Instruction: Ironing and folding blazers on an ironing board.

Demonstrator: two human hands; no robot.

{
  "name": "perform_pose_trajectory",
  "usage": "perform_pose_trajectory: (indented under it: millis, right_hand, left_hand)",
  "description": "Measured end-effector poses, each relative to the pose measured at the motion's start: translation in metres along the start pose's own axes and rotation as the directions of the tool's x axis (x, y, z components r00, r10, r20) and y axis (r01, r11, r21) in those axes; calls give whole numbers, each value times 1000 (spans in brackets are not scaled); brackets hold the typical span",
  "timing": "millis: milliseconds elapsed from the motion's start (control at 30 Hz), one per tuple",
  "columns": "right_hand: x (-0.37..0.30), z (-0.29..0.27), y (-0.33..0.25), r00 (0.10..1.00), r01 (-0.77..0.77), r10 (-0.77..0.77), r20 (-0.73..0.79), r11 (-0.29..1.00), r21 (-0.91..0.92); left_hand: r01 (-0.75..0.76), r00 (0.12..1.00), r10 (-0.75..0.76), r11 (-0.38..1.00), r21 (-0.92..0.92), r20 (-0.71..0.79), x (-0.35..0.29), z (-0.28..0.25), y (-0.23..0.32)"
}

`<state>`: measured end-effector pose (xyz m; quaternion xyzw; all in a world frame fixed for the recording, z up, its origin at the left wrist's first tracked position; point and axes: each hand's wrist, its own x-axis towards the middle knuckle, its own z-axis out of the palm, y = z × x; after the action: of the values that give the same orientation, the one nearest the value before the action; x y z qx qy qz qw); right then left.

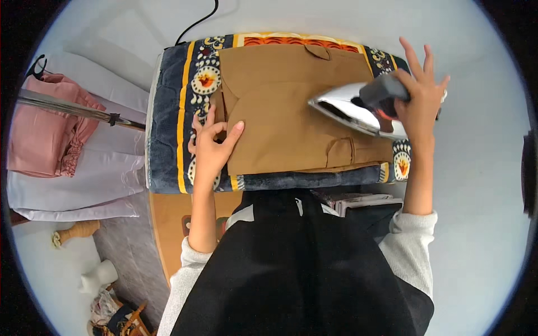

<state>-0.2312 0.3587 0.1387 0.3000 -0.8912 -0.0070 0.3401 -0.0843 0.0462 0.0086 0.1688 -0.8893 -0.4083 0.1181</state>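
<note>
A brown garment [280,117] with small flap-like pieces near its far and near edges lies spread on a patterned blanket [168,112]. My left hand [212,147] is at the garment's left edge, its thumb over the cloth and a finger bent toward it, other fingers stretched out. The fingers appear to pinch that edge, though the contact is partly hidden. My right hand [421,98] holds the dark grey handle of a clothes iron [356,109], with some fingers raised off it. The iron's silver pointed tip faces left over the garment's right half; its handle is slightly blurred.
A metal rail [78,108] comes in from the left, beside pink clothing [56,126] and white cloth [106,185]. A black cord [199,21] rises behind the blanket. Folded items [364,203] sit below its near edge. A white wall [476,185] is at right.
</note>
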Motion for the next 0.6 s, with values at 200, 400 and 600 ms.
perform_pose_trajectory:
  millis: [200,400,600]
  right_hand:
    - [-39,18,-56,996,-34,26,82,994,103]
    - [-28,29,-123,997,75,-68,-37,957,279]
    - [-40,12,-88,984,94,-118,130,980,176]
  left_hand:
    - [-8,999,-5,947,-322,-41,7,6,-2]
    - [21,996,-44,958,-286,-76,8,6,-7]
    - [-67,986,43,988,-142,-164,7,13,-20]
